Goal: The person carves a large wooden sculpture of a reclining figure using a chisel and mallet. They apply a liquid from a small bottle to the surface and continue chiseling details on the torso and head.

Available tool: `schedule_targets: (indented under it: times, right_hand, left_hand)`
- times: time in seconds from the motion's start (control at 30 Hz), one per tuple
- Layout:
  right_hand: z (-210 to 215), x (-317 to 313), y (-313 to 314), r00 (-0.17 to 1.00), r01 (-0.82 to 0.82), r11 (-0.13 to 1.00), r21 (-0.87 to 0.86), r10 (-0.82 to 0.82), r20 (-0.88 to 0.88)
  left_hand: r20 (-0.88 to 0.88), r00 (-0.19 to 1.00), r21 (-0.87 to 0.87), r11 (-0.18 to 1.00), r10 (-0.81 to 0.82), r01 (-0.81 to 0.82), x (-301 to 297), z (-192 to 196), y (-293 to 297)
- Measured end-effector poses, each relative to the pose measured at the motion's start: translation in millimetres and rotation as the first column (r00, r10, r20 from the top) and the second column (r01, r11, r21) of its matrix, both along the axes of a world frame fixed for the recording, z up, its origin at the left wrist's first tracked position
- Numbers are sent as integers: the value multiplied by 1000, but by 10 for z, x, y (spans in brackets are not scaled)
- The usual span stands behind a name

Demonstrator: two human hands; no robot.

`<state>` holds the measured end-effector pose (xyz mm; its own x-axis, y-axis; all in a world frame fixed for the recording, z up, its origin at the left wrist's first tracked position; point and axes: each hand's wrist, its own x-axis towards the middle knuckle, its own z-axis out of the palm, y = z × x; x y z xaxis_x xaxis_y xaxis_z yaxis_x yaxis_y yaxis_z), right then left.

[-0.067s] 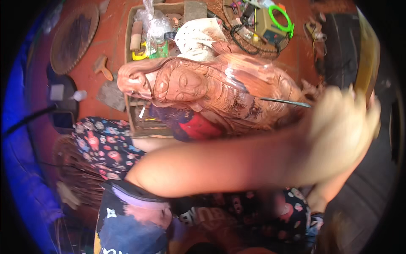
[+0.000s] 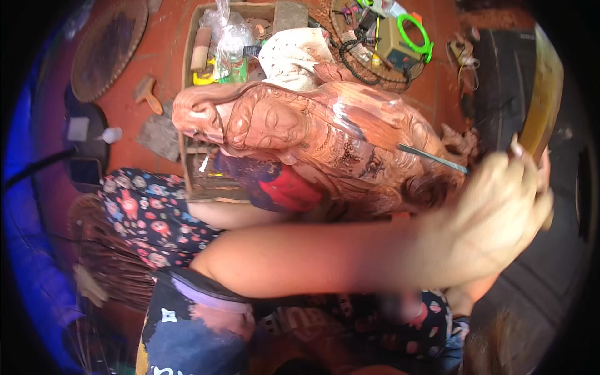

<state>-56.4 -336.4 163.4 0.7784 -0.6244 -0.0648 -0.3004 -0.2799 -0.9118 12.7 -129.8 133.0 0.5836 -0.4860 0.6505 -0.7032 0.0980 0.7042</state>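
Reddish carved wooden statue (image 2: 312, 134) lying across lap, face at ten o'clock, thin metal chisel (image 2: 431, 157) at three o'clock, blurred left hand (image 2: 494, 219) crossing over, grip unclear, right hand hidden.

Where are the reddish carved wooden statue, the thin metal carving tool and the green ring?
Reddish carved wooden statue (image 2: 275, 122): head view, on its carved face.
Thin metal carving tool (image 2: 431, 157): head view, middle of its slim shaft.
Green ring (image 2: 417, 39): head view, on its right-hand curve.
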Motion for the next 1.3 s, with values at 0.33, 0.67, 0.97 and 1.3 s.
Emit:
schedule_targets:
  times: [0.33,0.67,0.97,1.3]
  right_hand:
    - [-84,-195,-109,999,-39,993,110,41,-11]
    - [-136,-258,45,999,52,996,78,-52,2]
    - [-127,-342,208,996,79,997,21,-80,37]
    - [-195,-478,396,991,112,993,-30,-109,79]
  left_hand:
    - [-472,882,-208,969,19,-132,170,-244,-56]
    - [-463,884,-169,972,68,-163,184,-242,-63]
    - [-474,881,-378,903,0,-203,206,-328,-182]
    - [-507,859,-334,903,71,-272,207,-315,-126]
